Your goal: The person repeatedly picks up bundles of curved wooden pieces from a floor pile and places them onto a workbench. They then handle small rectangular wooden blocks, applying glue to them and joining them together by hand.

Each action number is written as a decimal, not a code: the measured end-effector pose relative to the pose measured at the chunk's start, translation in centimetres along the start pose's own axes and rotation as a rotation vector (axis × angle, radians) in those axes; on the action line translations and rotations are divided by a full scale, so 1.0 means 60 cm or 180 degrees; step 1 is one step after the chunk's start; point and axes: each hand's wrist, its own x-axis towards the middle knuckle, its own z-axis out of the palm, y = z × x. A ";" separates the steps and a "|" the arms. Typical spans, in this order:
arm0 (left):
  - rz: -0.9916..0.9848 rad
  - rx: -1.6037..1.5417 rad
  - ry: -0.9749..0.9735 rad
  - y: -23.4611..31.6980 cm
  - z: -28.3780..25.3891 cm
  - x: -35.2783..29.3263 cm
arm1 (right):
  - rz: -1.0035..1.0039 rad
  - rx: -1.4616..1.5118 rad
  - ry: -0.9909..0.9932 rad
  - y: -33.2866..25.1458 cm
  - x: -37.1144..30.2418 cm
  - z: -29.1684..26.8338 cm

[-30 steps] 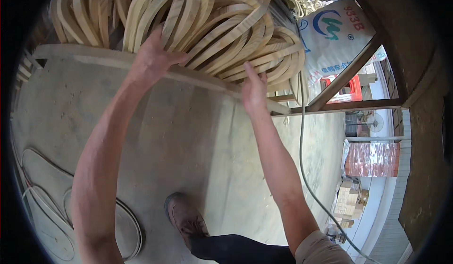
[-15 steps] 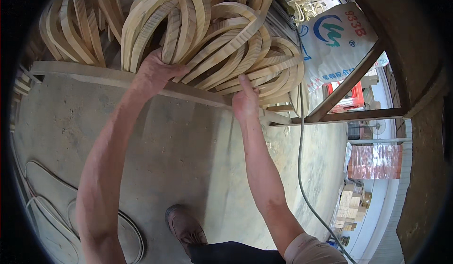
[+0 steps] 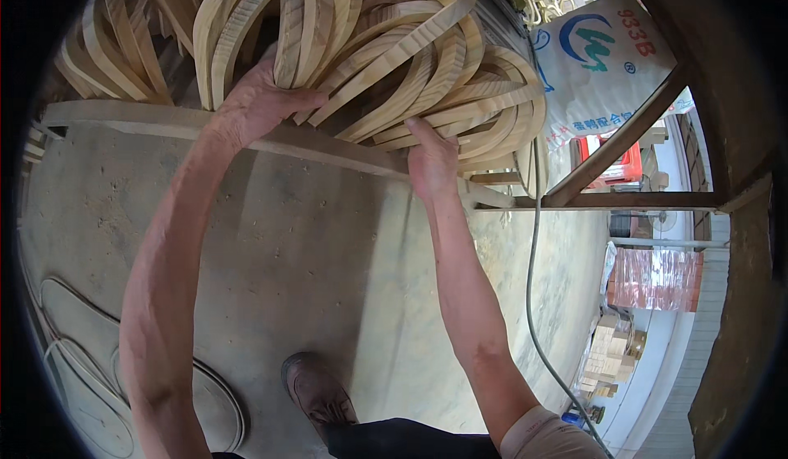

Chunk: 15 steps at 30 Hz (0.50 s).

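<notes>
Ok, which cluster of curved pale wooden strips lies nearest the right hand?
The rightmost cluster, closest to the white printed sack: the bare right hand has its thumb against it, while the other clusters sit farther left.

Stretches left forearm [image 3: 168, 270] and right forearm [image 3: 465, 270] forward, bare and well apart. Holds left hand [image 3: 256, 106] partly curled, with left thumb [image 3: 304, 99] extended rightward; curls right hand [image 3: 433, 163], with right thumb [image 3: 421, 130] pointing forward.

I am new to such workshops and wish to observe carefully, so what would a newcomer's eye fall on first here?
First, the curved wooden pieces heaped across the top, with the left hand and right hand at their near side. Next, the printed white sack at upper right, and the bright red object below it.
</notes>
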 end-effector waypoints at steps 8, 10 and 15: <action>0.0185 -0.0605 -0.0122 -0.011 0.026 0.007 | -0.0120 0.0187 0.0338 0.004 0.009 -0.008; 0.0344 -0.0435 0.0023 -0.001 0.029 0.003 | -0.0084 0.0176 0.0484 -0.009 0.006 0.001; 0.0602 -0.0289 -0.0014 0.033 0.027 0.006 | 0.0001 -0.0163 0.0614 -0.056 0.003 0.012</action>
